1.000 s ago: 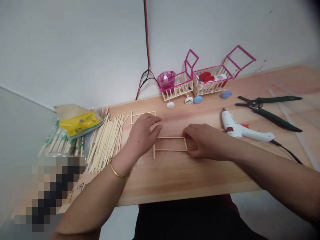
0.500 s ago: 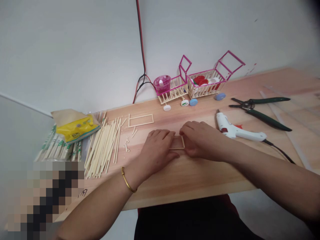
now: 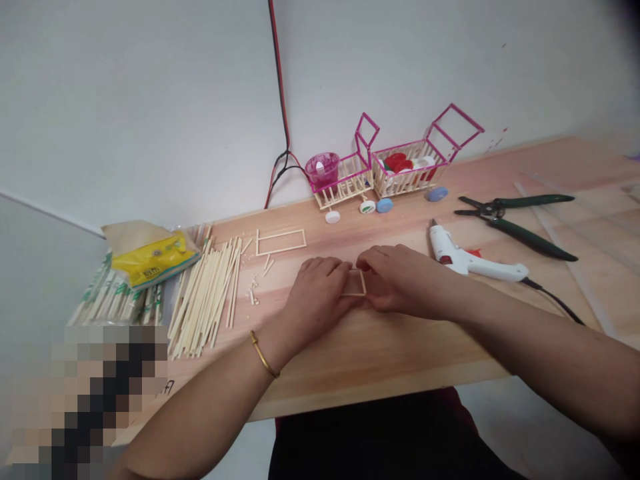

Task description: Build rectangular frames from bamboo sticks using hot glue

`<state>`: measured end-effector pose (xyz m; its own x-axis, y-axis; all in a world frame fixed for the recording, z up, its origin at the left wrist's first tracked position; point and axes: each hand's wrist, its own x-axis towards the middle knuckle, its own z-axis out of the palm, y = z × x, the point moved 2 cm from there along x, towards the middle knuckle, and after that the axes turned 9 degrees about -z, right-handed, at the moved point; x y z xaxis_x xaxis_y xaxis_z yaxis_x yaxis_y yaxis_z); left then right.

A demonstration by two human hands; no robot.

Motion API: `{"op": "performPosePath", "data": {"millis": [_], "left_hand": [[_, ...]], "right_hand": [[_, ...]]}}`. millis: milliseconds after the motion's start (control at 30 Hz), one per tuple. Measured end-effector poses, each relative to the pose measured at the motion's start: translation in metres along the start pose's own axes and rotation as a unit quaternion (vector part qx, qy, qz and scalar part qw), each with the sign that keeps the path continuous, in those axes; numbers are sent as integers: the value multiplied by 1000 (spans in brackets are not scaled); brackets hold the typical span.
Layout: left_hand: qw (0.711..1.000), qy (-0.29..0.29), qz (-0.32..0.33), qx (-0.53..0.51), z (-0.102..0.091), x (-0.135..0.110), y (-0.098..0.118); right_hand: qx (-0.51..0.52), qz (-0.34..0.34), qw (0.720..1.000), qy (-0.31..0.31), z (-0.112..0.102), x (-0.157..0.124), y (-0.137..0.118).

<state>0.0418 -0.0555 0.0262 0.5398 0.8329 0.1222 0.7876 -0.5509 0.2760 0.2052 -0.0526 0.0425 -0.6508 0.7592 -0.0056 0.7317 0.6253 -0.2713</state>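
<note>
A small frame of thin wooden sticks lies low over the table between my two hands. My left hand grips its left part, with the fingers curled over it and that end hidden. At the right end, my right hand has its fingers bent and pressed against the frame's corner. Behind my left hand, another rectangular stick frame rests flat on the wood, with short cut stick pieces in front of it.
Loose wooden sticks are heaped at the left beside a yellow packet. Two stick carts on bottle-cap wheels stand along the wall. To the right lie a white glue gun with its cord and green-handled cutters.
My left thumb has drawn in beneath my left hand, against the frame. Both hands stay on the frame. The whole view has shifted slightly.
</note>
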Motion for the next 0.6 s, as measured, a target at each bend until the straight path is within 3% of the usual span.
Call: {"op": "performPosePath", "data": {"millis": [267,467,600], "left_hand": [[1000,0,-1,-2,-1,0,-1],[1000,13,0,-15,-2,-3,-2],[999,29,6,-26,-4,-4,-2]], "right_hand": [[127,1,991,33,3,-4,12],[251,95,963,25,-8,-6,17],[293,117,949,4,-6,-3,21]]}}
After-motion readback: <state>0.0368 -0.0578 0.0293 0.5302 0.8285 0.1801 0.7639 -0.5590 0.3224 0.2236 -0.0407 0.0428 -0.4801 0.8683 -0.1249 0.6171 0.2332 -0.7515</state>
